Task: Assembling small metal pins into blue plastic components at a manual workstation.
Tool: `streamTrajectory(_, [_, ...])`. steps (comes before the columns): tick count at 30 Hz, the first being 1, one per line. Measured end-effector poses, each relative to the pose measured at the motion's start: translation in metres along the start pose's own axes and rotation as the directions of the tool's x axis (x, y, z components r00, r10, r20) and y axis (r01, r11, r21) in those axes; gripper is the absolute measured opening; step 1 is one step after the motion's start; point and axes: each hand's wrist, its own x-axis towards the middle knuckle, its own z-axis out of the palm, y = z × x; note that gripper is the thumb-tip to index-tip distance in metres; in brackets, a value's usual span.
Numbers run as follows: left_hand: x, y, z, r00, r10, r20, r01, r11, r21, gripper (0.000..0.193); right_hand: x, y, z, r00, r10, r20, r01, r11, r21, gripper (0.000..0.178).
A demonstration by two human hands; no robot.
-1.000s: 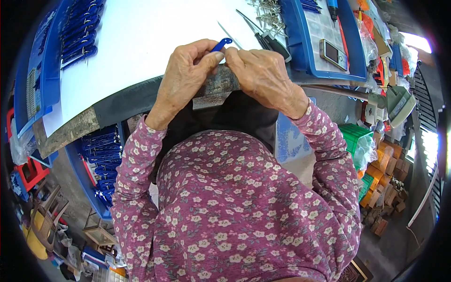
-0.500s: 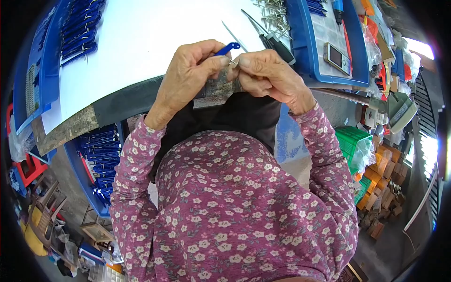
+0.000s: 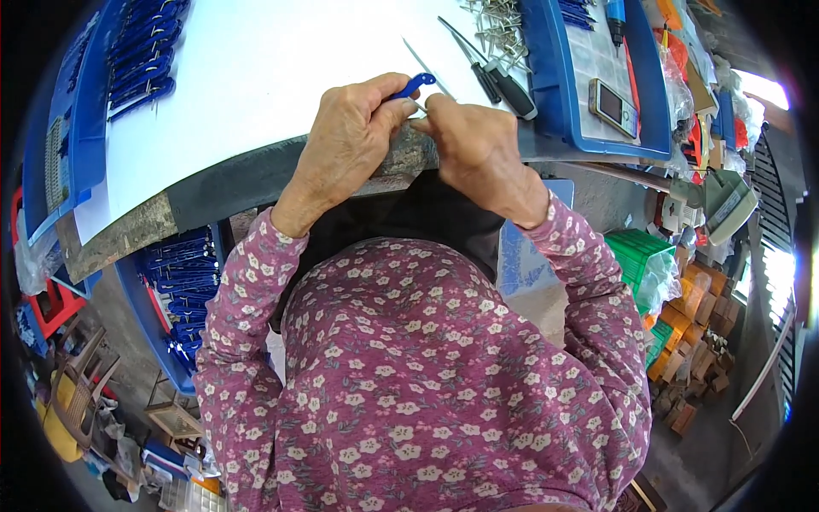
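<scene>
Above the table's front edge, my left hand pinches a slim blue handle-like piece with small holes at its rounded end. A thin metal piece spans the gap between my two hands. My right hand, back turned up and slightly blurred, closes its fingertips at that metal piece; its palm side is hidden. Just beyond, a thin pointed metal rod and two black-handled tools, the thicker like a screwdriver, lie on the white tabletop.
Loose metal parts are heaped beside a blue tray holding a phone. At left, blue-handled pieces lie in rows near another blue tray. A bin of blue pieces sits below the table. A green crate stands right.
My right hand has rotated, its back now facing up and its wrist closer in. The left hand has shifted slightly, still pinching the blue piece.
</scene>
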Motion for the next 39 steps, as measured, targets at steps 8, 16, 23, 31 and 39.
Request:
streamTrajectory(8, [-0.001, -0.003, -0.012, 0.999, -0.037, 0.004, 0.037, 0.998, -0.047, 0.016, 0.01, 0.001, -0.009, 0.975, 0.152, 0.162, -0.196, 0.931, 0.306, 0.02])
streamTrajectory(16, [-0.006, -0.003, -0.012, 0.998, 0.046, -0.043, -0.045, 0.999, 0.013, 0.016, 0.01, 0.013, -0.002, 0.899, 0.228, 0.374, -0.438, 0.486, 0.756, 0.029])
streamTrajectory(23, [-0.005, 0.0, -0.014, 0.999, 0.0, -0.04, 0.002, 0.999, 0.04, 0.016, 0.01, -0.004, 0.016, 0.993, -0.038, -0.111, 0.034, 0.999, -0.037, 0.016])
streamTrajectory(31, [-0.005, 0.001, -0.022, 0.985, -0.169, 0.035, 0.172, 0.968, -0.183, 0.016, 0.013, 0.005, 0.015, 0.843, -0.52, 0.14, 0.431, 0.495, -0.754, 0.016])
streamTrajectory(39, [-0.005, 0.008, -0.032, 0.969, -0.215, 0.119, 0.24, 0.932, -0.273, 0.016, 0.013, -0.005, -0.006, 0.932, 0.193, 0.307, -0.303, 0.88, 0.367, 0.03])
